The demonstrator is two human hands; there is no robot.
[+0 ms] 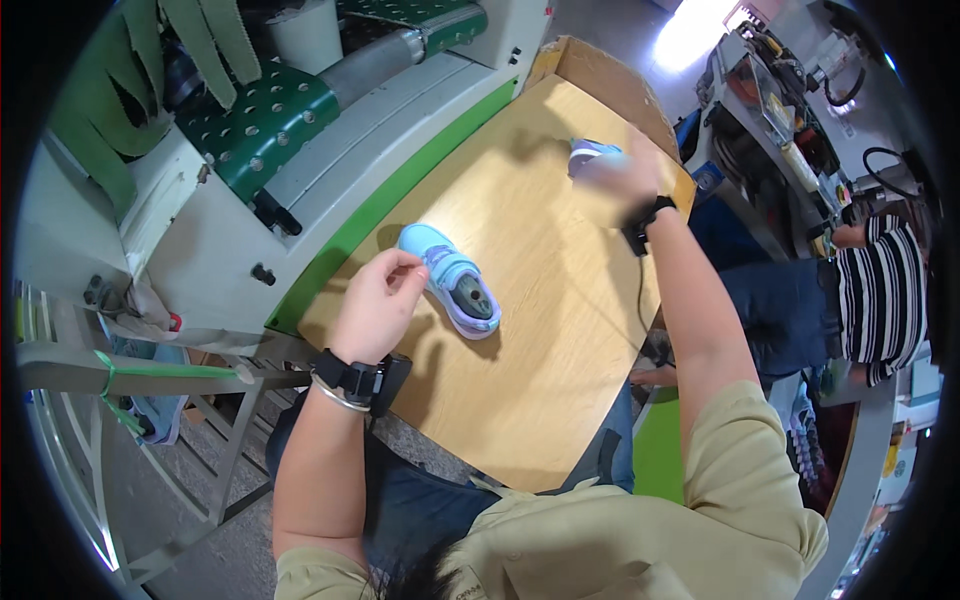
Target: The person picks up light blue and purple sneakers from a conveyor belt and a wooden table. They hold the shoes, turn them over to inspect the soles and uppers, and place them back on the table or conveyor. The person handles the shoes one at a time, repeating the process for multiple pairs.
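A light blue and lavender shoe (452,262) lies on the wooden tabletop, its toe pointing away and to the left. In its opening sits a dark grey insert (470,297). Beside the shoe's left side, my left hand (380,300) has its fingers curled and the thumb and fingertips close together; anything between them is too small to make out. Farther off, at the table's right side, my right hand (625,180) is smeared by motion. It is at a second blue and purple shoe (592,154) and partly covers it; whether it grips the shoe is unclear.
A green and white machine with green perforated rollers (270,125) borders the wooden table (540,400) on the left. A cardboard piece (610,85) stands at its far edge. Metal rack bars (150,375) are at lower left. To the right, a person in a striped top (880,295) is near a cluttered bench.
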